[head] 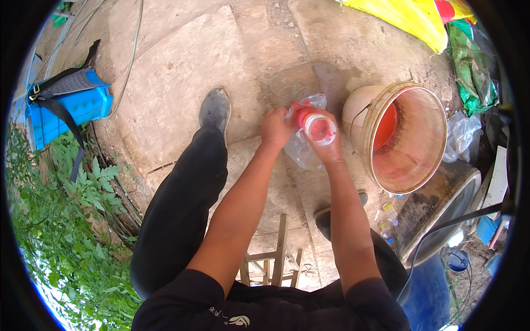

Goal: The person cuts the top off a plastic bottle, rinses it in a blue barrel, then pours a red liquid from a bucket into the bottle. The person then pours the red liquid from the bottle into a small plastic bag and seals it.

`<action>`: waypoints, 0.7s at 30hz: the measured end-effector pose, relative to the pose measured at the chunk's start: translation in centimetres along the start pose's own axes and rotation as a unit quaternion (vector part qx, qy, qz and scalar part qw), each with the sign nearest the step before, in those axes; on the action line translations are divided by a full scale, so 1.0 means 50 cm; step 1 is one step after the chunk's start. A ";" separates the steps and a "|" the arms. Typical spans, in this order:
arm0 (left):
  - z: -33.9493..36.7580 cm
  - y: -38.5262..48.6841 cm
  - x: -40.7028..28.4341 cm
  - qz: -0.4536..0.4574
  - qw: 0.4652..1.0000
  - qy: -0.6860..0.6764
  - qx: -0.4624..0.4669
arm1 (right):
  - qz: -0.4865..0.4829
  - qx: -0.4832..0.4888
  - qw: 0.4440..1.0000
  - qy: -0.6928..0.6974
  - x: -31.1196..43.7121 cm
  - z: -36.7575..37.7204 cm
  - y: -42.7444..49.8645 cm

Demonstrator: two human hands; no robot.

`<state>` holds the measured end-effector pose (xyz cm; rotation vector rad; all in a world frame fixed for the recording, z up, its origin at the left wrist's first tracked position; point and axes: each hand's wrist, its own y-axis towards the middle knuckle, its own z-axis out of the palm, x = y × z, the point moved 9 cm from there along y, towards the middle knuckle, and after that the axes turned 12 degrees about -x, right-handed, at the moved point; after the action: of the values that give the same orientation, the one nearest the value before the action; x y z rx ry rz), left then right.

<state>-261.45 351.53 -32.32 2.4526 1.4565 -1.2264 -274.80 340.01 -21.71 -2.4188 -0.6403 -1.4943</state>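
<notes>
My right hand [330,149] is wrapped around a clear round plastic container [321,129], whose open-looking rim faces me. Reddish colour shows inside it. Just left of it, my left hand [275,129] grips the edge of a clear plastic bag [301,153]. Something bright red [301,113] sits in the bag's upper part, against the container; I cannot tell whether it is liquid or powder. Both hands are above the floor between my legs. To the right, a large whitish plastic bucket [408,165] lies tilted towards me, with red liquid [385,126] inside.
A blue backpack sprayer or box with black straps [68,101] lies at left, above green plants [62,231]. Yellow sacks [405,20] are at upper right. Small bottles [387,227], a large basin [447,219] and a blue barrel [426,293] stand at right. A wooden stool [279,252] is beneath me.
</notes>
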 end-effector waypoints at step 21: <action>0.100 0.000 0.000 -0.298 0.763 -0.559 0.127 | -0.010 -0.013 0.999 0.033 0.036 -0.021 -0.016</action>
<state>-264.48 349.53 -35.79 0.7415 1.6153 -2.4482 -275.30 340.70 -19.68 -2.3778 -0.6357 -1.5928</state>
